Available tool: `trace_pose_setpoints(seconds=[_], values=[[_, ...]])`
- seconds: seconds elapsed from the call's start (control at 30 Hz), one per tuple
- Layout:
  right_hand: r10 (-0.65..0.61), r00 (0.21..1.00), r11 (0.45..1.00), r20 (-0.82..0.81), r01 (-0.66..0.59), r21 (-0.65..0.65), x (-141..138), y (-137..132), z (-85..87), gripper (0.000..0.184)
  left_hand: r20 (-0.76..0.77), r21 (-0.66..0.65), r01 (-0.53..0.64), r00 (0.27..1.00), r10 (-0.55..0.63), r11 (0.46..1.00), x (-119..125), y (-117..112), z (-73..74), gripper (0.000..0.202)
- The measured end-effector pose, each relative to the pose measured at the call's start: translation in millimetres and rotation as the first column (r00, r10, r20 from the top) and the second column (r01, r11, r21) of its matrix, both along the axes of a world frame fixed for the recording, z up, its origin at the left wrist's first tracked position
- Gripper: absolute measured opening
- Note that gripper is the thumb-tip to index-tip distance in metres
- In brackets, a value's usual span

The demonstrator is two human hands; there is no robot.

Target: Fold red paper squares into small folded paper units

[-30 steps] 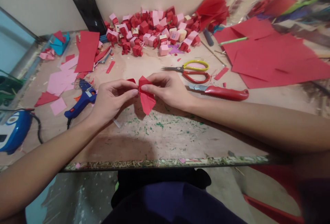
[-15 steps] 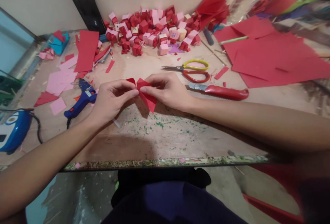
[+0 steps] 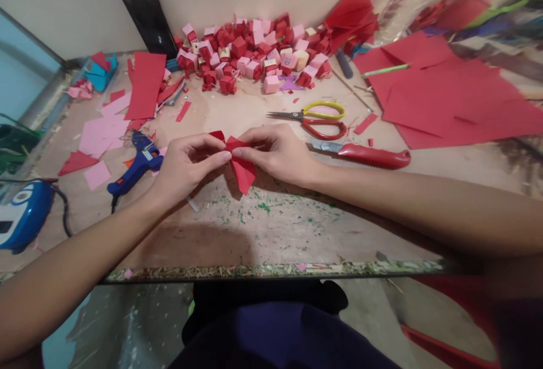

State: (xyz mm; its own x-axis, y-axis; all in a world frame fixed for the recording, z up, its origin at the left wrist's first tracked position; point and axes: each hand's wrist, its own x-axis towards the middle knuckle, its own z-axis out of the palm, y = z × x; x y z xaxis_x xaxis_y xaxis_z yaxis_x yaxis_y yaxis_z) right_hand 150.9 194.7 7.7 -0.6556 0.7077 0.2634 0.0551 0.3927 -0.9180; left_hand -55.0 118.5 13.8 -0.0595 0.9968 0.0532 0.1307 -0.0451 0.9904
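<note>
A folded piece of red paper (image 3: 243, 170) is pinched between both of my hands above the middle of the wooden table (image 3: 275, 227). My left hand (image 3: 186, 166) grips its left side with thumb and fingers closed. My right hand (image 3: 278, 151) pinches the right side, fingers curled over the top. A pointed flap of the paper hangs down below my fingertips.
A blue glue gun (image 3: 134, 166) lies left of my hands. Yellow and red scissors (image 3: 316, 118) and a red-handled knife (image 3: 365, 154) lie to the right. A heap of red and pink paper cubes (image 3: 250, 58) sits at the back wall. Red paper sheets (image 3: 445, 94) cover the right side.
The red paper has been folded tighter between my fingertips, and its hanging flap looks shorter and narrower. Both hands stay in nearly the same place.
</note>
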Motion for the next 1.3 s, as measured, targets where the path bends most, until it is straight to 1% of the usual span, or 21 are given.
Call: trace_pose_setpoints(seconds=[0.27, 0.37, 0.5, 0.57, 0.63, 0.73, 0.97, 1.13, 1.3], values=[[-0.006, 1.0, 0.999, 0.003, 0.006, -0.037, -1, -2, 2.1, 0.02, -0.045, 0.046, -0.024, 0.999, 0.026, 0.999, 3, 0, 4.6, 0.024], [-0.036, 0.999, 0.998, -0.026, 0.034, -0.056, -1, -1, 2.3, 0.021, -0.022, 0.031, -0.042, 0.999, 0.043, 0.999, 4, 0, 5.1, 0.026], [-0.114, 0.989, 0.985, -0.096, 0.1, -0.142, -1, 2, -1.5, 0.02, 0.039, -0.018, -0.063, 0.997, 0.063, 0.998, 1, 1, 2.3, 0.03], [-0.133, 0.982, 0.977, -0.135, 0.107, -0.186, -2, 4, -4.4, 0.02, 0.042, -0.005, -0.075, 0.996, 0.075, 0.997, -1, 1, 0.4, 0.029], [-0.137, 0.979, 0.974, -0.151, 0.105, -0.203, -2, 5, -6.3, 0.02, 0.031, 0.01, -0.081, 0.996, 0.081, 0.997, -2, 2, -1.2, 0.028], [-0.134, 0.982, 0.979, -0.136, 0.11, -0.173, -2, 4, -5.2, 0.02, 0.007, 0.022, -0.085, 0.996, 0.084, 0.996, -3, 2, -2.9, 0.028], [-0.12, 0.992, 0.991, -0.044, 0.117, -0.066, -1, -1, 4.0, 0.013, -0.029, 0.068, -0.092, 0.995, 0.094, 0.993, -4, 4, -3.8, 0.025], [-0.085, 0.996, 0.994, -0.032, 0.082, -0.073, 0, -2, 4.6, 0.009, -0.03, 0.063, -0.094, 0.995, 0.096, 0.994, -1, 3, -1.1, 0.025], [-0.083, 0.996, 0.994, -0.036, 0.081, -0.068, -1, -2, 4.8, 0.009, -0.009, 0.051, -0.094, 0.995, 0.095, 0.994, -2, 4, -2.7, 0.026]])
